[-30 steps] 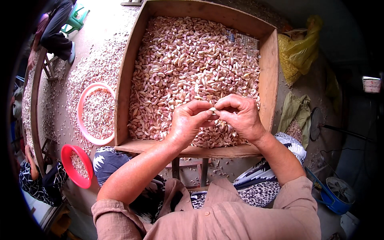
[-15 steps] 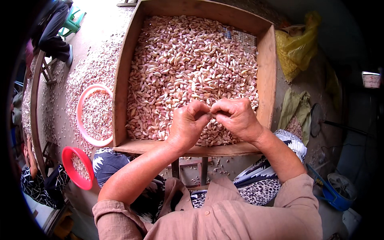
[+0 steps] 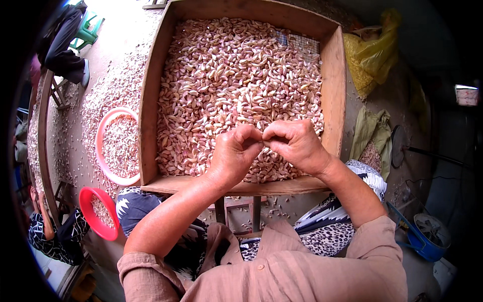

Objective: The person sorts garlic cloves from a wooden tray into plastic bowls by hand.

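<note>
A large wooden tray (image 3: 334, 90) full of garlic cloves (image 3: 221, 90) with pinkish skins stands before me. Over its near part, my left hand (image 3: 235, 152) and my right hand (image 3: 298, 146) meet fingertip to fingertip. Both are closed in a pinch, thumb against forefinger. Whatever they pinch between them is too small and too covered by the fingers to make out. Cloves lie just beneath both hands. At the tray's far right corner a patch of wire mesh (image 3: 304, 45) shows through.
Left of the tray are a pink-rimmed basin (image 3: 102, 156) and a red basin (image 3: 86, 209), both holding cloves. More cloves litter the floor. A yellow bag (image 3: 372, 63), a green sack (image 3: 372, 131) and a blue container (image 3: 427, 246) stand at right. Two other people sit at left.
Both hands stay pinched together at nearly the same place, with the right fingers shifting slightly. The whole view has moved a little.
</note>
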Motion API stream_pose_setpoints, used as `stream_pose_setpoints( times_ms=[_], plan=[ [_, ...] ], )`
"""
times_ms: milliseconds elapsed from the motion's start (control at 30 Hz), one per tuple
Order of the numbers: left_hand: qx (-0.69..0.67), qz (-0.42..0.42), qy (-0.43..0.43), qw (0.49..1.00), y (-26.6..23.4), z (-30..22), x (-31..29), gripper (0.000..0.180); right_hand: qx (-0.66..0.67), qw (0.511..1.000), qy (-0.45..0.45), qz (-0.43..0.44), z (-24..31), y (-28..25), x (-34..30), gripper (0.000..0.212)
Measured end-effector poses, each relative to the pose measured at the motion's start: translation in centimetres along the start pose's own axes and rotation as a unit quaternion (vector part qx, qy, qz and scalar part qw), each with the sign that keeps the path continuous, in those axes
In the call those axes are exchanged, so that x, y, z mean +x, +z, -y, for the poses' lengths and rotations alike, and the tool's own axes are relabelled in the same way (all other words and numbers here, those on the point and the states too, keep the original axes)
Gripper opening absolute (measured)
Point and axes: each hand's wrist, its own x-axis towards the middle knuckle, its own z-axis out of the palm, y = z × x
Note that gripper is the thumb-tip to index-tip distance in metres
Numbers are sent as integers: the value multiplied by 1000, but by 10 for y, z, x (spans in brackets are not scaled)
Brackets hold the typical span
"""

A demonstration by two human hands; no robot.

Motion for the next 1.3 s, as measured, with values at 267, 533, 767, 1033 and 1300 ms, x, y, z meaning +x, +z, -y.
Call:
stream_pose_setpoints(
  times_ms=[267, 533, 767, 1033, 1300],
  plan=[
    [-133, 2, -81, 988, 1, 0, 2, 9, 13, 999, 32, -26, 7, 2, -2, 14],
    [-225, 6, -79, 971, 1, 7, 3, 9, 62, 995, 77, -23, 0, 1, -3, 16],
    [-139, 28, -87, 986, -6, 15, 6, 8, 37, 999, -4, -13, -11, 12, -9, 22],
    [-63, -19, -68, 995, -10, 6, 4, 3, -84, 994, -68, -24, -19, 20, -30, 20],
    [203, 58, 92, 973, -32, -9, -19, 9, -256, 957, -103, 91, 8, 38, -78, 26]
  ],
)
